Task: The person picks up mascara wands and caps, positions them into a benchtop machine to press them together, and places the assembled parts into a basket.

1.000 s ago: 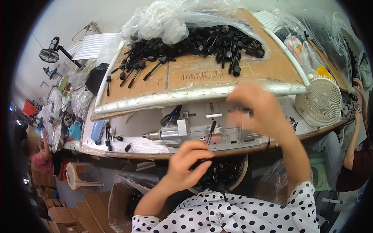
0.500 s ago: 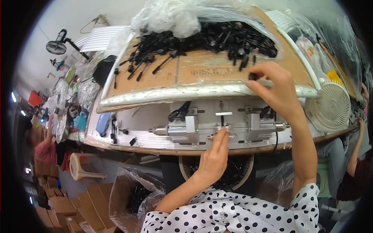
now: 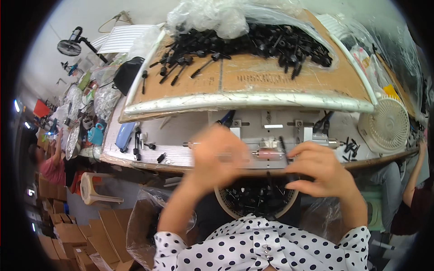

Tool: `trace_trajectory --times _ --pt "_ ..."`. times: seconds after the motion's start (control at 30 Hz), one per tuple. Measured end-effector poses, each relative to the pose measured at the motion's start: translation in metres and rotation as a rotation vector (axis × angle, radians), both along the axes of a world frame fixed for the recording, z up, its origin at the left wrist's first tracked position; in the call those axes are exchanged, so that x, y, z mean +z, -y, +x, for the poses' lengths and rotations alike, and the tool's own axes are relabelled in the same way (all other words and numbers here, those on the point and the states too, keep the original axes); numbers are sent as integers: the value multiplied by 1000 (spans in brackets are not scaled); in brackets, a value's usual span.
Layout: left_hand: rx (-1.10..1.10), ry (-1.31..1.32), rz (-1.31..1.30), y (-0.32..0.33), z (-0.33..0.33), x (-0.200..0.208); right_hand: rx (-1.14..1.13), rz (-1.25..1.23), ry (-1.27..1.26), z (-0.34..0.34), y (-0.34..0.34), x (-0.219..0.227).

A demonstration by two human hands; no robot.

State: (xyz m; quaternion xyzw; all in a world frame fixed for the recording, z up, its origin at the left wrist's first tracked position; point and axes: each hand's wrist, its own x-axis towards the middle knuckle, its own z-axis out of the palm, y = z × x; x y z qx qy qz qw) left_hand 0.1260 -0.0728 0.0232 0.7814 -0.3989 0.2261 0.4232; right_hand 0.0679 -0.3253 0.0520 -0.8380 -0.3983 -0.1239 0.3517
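Note:
My left hand (image 3: 219,156) is a blur over the left metal cylinder of the bench fixture; its fingers are smeared by motion. My right hand (image 3: 318,169) is at the fixture's right side, its fingers closed on a black mascara wand (image 3: 282,145) whose bristled end points up. Between the hands sits the small central holder (image 3: 269,144), with a pinkish surface on its front. The right metal cylinder (image 3: 323,139) is partly hidden behind my right hand. Below the bench edge, a round basket (image 3: 221,205) holds many black pieces.
A cardboard-covered shelf (image 3: 181,97) carries a heap of black mascara wands (image 3: 253,43) under plastic film. A white fan (image 3: 384,122) stands at the right, near loose black pieces (image 3: 350,148). Blue tool (image 3: 125,135) at left. Other people are at both sides.
My right hand has come down from the shelf's front edge to the fixture. My left hand has left the central holder and moved left. The view has shifted slightly.

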Motion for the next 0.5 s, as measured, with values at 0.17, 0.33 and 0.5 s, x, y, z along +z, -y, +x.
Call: trace_trajectory --times 0.17,0.33,0.5 --pt "836 171 329 -42 143 41 -61 -230 180 6 -27 -53" --pt "947 -24 664 -48 174 45 -169 -345 339 15 -34 -75" --pt "800 61 321 -36 133 61 -162 -318 300 18 -30 -78"
